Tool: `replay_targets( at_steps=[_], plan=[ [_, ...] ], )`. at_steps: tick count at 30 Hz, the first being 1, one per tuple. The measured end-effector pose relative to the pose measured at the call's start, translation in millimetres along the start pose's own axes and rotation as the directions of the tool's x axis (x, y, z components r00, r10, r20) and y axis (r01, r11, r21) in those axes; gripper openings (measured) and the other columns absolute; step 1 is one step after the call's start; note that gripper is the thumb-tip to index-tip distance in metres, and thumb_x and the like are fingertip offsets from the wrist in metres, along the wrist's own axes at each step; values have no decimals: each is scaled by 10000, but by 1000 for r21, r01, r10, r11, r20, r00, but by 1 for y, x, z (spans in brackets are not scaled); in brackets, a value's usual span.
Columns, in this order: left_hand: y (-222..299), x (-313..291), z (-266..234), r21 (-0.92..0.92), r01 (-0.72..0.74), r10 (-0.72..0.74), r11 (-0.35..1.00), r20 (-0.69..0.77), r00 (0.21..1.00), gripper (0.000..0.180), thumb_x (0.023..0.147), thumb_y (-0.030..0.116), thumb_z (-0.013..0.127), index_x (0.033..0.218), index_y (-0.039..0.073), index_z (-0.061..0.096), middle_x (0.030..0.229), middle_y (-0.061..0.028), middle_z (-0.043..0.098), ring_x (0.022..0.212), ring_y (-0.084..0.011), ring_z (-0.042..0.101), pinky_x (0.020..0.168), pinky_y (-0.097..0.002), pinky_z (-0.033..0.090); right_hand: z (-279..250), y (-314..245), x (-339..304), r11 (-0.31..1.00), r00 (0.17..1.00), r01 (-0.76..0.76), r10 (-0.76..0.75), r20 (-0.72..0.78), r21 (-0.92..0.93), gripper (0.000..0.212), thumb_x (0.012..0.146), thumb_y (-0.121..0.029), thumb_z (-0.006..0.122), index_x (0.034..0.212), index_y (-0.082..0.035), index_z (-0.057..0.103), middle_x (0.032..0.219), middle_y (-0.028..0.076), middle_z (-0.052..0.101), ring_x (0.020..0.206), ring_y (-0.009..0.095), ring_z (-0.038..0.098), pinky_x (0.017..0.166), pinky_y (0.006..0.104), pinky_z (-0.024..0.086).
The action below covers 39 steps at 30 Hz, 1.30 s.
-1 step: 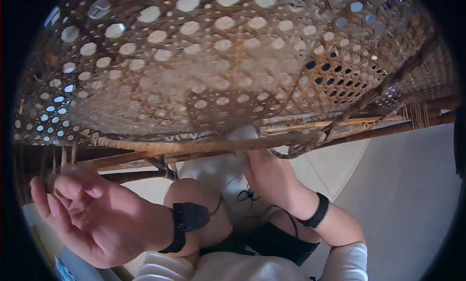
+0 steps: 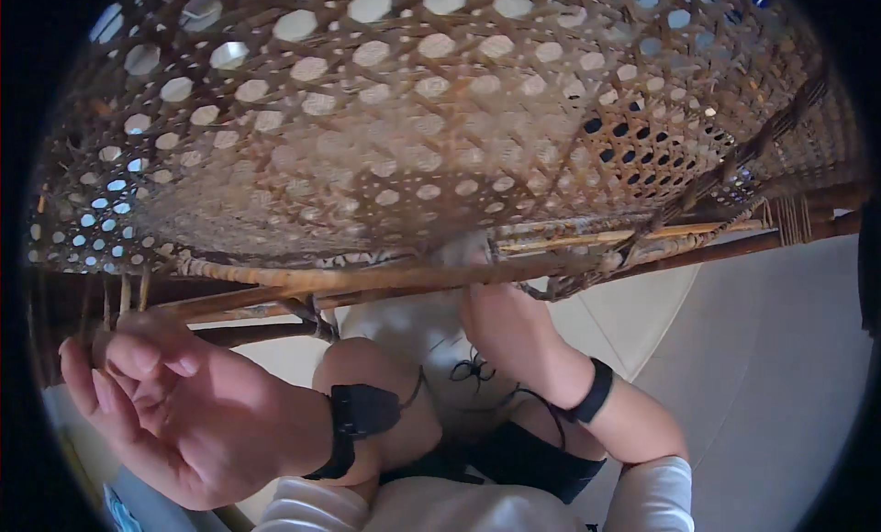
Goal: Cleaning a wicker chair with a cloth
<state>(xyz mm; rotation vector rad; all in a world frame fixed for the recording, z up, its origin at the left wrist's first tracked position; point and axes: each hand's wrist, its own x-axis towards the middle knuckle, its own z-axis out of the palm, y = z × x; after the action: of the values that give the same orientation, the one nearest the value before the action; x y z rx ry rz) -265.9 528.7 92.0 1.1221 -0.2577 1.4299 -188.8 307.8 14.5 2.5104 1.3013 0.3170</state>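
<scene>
A woven rattan cane panel (image 2: 395, 156) fills the upper part of the head view, with a bent rattan rim (image 2: 367, 277) along its lower edge. My left hand (image 2: 174, 408) is palm up at the lower left. Its fingers are loosely curled and apart, nothing shows in the palm, and the fingertips are close to thin upright rattan strips (image 2: 125, 298). My right hand (image 2: 500, 321) reaches up behind the rim near the middle. That hand's fingers are hidden, so what they touch does not show.
Dark bound rattan poles (image 2: 757, 156) cross at the right, with a wrapped joint (image 2: 791, 222). My bare knee (image 2: 362, 376) is under the rim. Black straps (image 2: 592, 392) circle both wrists, and a black cord (image 2: 473, 371) hangs between them. Pale floor (image 2: 743, 348) lies right.
The cane weave has shifted slightly to the right. My right wrist has moved a little left and up. The left hand is nearly still.
</scene>
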Motion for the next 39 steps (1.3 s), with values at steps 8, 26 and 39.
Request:
replay_targets(
  at_steps=[8, 26, 39],
  plan=[
    [8, 4, 1, -33, 32, -36, 999, -141, 989, 399, 858, 126, 364, 1124, -166, 423, 653, -87, 369, 636, -186, 364, 597, -297, 313, -9, -42, 53, 827, 966, -218, 109, 233, 518, 79, 676, -92, 606, 739, -70, 649, 620, 80, 628, 587, 251, 647, 505, 336, 516],
    [19, 2, 10, -34, 13, -19, 999, -183, 983, 360, 873, 116, 386, 1132, -131, 418, 644, -73, 384, 633, -174, 343, 637, -318, 312, 23, -35, 43, 878, 970, -69, 169, -172, 474, 265, 727, -161, 571, 945, -14, 603, 866, 129, 613, 804, 278, 605, 682, 336, 497],
    [14, -1, 5, -36, -3, -2, 999, -148, 989, 358, 880, 133, 383, 1104, -137, 452, 638, -64, 371, 631, -166, 328, 625, -298, 287, 5, -34, 55, 965, 972, -35, 94, -216, 261, 242, 662, -149, 593, 897, -91, 595, 836, 34, 580, 772, 179, 580, 506, 296, 452]
  ],
)
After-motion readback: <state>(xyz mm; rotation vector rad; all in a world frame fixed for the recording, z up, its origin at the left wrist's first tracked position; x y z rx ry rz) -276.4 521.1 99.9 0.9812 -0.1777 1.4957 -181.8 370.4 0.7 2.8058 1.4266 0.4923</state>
